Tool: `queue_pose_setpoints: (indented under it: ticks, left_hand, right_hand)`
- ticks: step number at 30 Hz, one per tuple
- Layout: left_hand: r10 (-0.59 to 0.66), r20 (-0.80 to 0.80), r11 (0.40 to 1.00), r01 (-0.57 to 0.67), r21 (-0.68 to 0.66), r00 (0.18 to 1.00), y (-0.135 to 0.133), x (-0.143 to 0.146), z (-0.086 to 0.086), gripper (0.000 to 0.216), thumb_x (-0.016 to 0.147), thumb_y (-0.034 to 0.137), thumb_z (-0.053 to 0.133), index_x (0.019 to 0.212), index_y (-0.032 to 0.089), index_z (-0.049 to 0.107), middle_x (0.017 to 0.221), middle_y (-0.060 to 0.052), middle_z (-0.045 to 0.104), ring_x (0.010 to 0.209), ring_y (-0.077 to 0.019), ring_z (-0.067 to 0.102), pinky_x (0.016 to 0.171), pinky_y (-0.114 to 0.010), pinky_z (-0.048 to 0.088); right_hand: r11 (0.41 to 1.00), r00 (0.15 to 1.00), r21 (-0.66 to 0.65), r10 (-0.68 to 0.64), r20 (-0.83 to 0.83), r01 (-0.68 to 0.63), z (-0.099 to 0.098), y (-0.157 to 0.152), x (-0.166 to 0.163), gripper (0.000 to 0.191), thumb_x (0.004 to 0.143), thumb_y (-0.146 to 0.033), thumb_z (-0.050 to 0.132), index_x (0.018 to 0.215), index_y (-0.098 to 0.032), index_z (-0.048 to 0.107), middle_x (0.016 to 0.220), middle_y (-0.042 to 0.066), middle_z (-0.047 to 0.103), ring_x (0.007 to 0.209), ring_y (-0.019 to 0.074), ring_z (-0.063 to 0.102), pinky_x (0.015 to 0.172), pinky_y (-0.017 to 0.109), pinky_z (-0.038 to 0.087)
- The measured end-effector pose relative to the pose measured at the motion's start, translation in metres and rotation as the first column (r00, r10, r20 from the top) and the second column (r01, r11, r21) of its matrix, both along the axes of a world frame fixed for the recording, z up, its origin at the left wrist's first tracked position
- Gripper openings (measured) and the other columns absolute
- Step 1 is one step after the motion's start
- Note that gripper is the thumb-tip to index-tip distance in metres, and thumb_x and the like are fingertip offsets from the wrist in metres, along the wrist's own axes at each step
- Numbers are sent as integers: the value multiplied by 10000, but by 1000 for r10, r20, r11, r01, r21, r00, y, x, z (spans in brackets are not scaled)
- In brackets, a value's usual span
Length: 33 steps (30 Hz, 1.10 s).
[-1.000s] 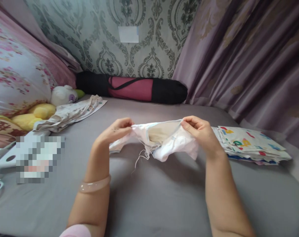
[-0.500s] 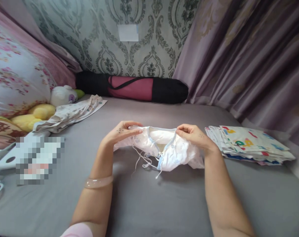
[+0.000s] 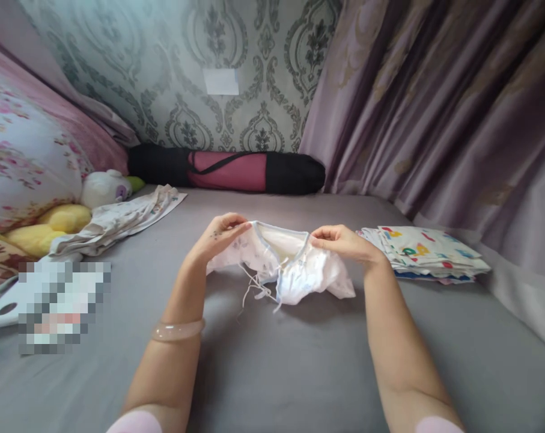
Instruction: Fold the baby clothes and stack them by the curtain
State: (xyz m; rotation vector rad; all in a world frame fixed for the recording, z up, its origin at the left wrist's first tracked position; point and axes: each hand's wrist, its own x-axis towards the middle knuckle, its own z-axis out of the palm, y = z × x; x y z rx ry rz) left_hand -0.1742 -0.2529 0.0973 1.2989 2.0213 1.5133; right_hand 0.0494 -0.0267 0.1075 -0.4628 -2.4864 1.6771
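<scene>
A small white garment (image 3: 294,270) with pale blue trim and thin dangling ties hangs just above the grey bed sheet (image 3: 272,367). My left hand (image 3: 218,237) pinches its upper left edge with closed fingers. My right hand (image 3: 344,243) pinches the upper right edge the same way. The garment's neck opening gapes between the two hands, and its lower part rests crumpled on the sheet. A translucent pink bangle (image 3: 176,330) circles my left wrist.
A stack of folded cloths (image 3: 428,254) with coloured prints lies to the right. A beige garment (image 3: 119,219) lies at the left by plush toys (image 3: 65,219) and a floral pillow (image 3: 24,162). A black and pink bag (image 3: 227,171) lies along the wall. Purple curtains (image 3: 438,108) hang right.
Both hands have lowered the garment toward the sheet and drawn its neckline open. The view has shifted slightly, so the folded stack sits further left.
</scene>
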Motion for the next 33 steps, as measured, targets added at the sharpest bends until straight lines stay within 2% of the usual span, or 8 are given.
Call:
queue_pose_setpoints:
  ticks: [3,7,11,15,18,26,30,33]
  left_hand:
    - [13,-66,1000,-11,22,998,7,-8,15,305,820,471,623,784,169,651,625,29,513,543,-85,419,483,-208,322]
    - [40,-291,993,-5,120,956,9,-19,60,254,799,413,648,753,164,660,603,28,513,541,-90,422,496,-224,328]
    - [242,-481,926,-53,373,843,-6,-18,106,206,817,381,630,842,189,698,750,-18,620,686,-132,537,616,-247,426]
    - [74,-610,980,57,192,789,-9,-23,110,197,768,382,649,734,194,699,721,-19,635,699,-144,562,663,-255,452]
    - [193,-520,964,-61,260,832,-3,-34,99,226,776,393,624,750,183,705,686,-15,631,669,-139,555,624,-249,441]
    - [25,-263,993,5,116,965,3,-47,98,281,680,419,733,776,155,732,655,-19,656,597,-132,565,537,-231,416]
    - [130,-213,981,-94,172,968,12,-44,98,243,668,384,741,729,149,732,609,-19,643,627,-147,586,566,-234,430]
    - [103,-133,985,-82,151,986,17,-41,98,268,660,398,755,757,149,742,603,-20,646,646,-158,601,588,-244,442]
  right_hand:
    - [992,996,111,-55,-65,62,13,4,-6,399,703,-517,733,864,-152,717,799,37,699,694,147,601,656,276,449]
    - [925,944,299,-143,-296,233,45,1,-15,383,717,-530,718,819,-162,721,792,45,714,722,181,627,664,291,468]
    - [674,726,443,-204,-657,591,76,-19,-16,330,874,-491,591,964,-201,722,937,56,731,874,213,649,767,311,477]
    - [574,823,639,-117,-556,513,84,-30,-23,224,889,-408,591,908,-237,735,861,29,740,830,209,664,751,299,473]
    - [531,804,638,-152,-575,557,83,-26,-33,214,899,-352,567,925,-230,740,878,33,745,834,210,667,754,299,466]
    - [641,813,563,-176,-555,522,87,-14,-45,273,819,-429,629,857,-189,753,810,46,742,804,220,659,736,311,476]
    - [692,809,492,-236,-538,529,84,-14,-48,288,762,-473,687,811,-197,755,791,59,735,810,235,656,722,328,485]
    - [823,898,453,-145,-416,343,83,-15,-50,308,716,-489,730,805,-195,757,794,54,735,796,228,655,712,324,492]
